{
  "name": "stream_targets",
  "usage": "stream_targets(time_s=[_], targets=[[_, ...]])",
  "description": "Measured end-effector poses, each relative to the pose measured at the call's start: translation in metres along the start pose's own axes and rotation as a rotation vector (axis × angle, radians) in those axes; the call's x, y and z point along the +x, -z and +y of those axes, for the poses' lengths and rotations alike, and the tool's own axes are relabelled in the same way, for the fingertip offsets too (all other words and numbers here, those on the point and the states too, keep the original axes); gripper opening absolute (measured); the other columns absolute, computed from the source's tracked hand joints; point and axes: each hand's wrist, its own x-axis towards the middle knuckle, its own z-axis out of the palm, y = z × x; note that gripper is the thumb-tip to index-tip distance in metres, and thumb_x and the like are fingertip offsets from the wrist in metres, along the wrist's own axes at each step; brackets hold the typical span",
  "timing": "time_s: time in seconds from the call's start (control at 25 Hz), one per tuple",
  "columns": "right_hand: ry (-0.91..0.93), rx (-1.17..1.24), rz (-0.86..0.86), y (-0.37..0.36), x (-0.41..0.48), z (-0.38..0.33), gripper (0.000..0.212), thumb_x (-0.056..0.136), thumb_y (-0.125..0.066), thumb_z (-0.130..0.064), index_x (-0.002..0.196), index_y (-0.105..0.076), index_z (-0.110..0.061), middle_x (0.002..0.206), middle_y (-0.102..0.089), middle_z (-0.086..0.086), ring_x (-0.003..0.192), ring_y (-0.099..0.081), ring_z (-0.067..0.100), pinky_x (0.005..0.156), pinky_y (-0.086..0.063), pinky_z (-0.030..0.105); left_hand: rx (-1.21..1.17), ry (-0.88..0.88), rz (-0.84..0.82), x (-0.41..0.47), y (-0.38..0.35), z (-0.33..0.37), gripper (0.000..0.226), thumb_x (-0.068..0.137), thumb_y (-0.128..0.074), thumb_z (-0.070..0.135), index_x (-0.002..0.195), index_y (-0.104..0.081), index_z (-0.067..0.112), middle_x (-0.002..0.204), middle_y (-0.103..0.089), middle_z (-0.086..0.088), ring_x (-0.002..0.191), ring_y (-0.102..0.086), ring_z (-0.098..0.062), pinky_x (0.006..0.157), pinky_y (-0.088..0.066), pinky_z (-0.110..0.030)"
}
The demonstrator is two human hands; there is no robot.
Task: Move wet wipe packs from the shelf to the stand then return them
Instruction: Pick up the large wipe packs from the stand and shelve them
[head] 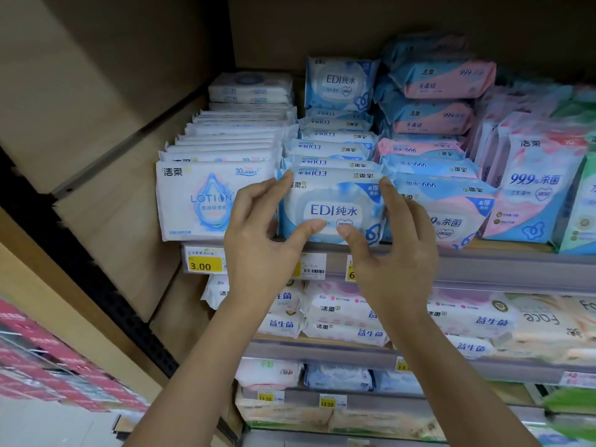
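A blue and white wet wipe pack marked EDI (pixel 333 201) stands upright at the front of its row on the upper shelf (pixel 483 262). My left hand (pixel 261 240) holds its left side, fingers over the top corner and thumb on the lower front. My right hand (pixel 390 246) holds its right side the same way, thumb pressed near the label's bottom. Behind it several more EDI packs (pixel 332 146) are lined up, and one stands upright at the back (pixel 342 83).
White LOTION packs (pixel 196 201) fill the row to the left, pink and blue 99.9 packs (pixel 451 214) the row to the right. Yellow price tags (pixel 205 264) line the shelf edge. Lower shelves (pixel 322 350) carry more packs. A tan side panel (pixel 96 124) closes the left.
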Motion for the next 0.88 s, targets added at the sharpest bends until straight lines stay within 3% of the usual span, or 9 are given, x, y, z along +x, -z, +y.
stream_targets(time_s=[0.16,0.36,0.68,0.88], targets=[[-0.038,-0.048,0.012,-0.003,0.005,-0.002,0.060,0.075,-0.077,-0.031,0.127,-0.058,-0.008,0.102,-0.065,0.013,0.092,-0.062,0.029,0.076,-0.047,0.030,-0.010,0.072,-0.008,0.005,-0.003,-0.003,0.063,0.065,-0.080,0.039,0.122,-0.062,0.018,0.117,-0.057,0.002,0.107,-0.050,0.009,0.079,-0.056,-0.031],[-0.002,-0.121,0.025,-0.007,0.009,-0.001,0.059,0.073,-0.078,-0.030,0.124,-0.060,-0.006,0.101,-0.067,0.013,0.089,-0.064,0.031,0.069,-0.049,0.033,0.051,0.114,-0.065,0.014,-0.004,-0.001,0.067,0.061,-0.078,0.046,0.124,-0.061,0.026,0.116,-0.053,0.018,0.103,-0.059,-0.005,0.084,-0.055,-0.033],[-0.019,-0.146,-0.042,-0.007,0.004,0.000,0.060,0.068,-0.081,-0.024,0.120,-0.059,-0.003,0.102,-0.065,0.015,0.084,-0.065,0.034,0.065,-0.050,0.033,0.189,0.110,-0.125,0.014,0.003,0.007,0.063,0.060,-0.083,0.045,0.118,-0.065,0.027,0.120,-0.061,0.009,0.100,-0.060,-0.007,0.083,-0.053,-0.034],[0.010,-0.111,-0.057,0.006,0.001,0.002,0.053,0.075,-0.078,-0.026,0.121,-0.060,-0.005,0.104,-0.066,0.014,0.080,-0.067,0.033,0.064,-0.055,0.038,0.123,0.068,-0.132,0.006,0.013,0.003,0.048,0.073,-0.075,0.041,0.117,-0.066,0.026,0.117,-0.060,0.004,0.093,-0.058,-0.004,0.077,-0.056,-0.036]])
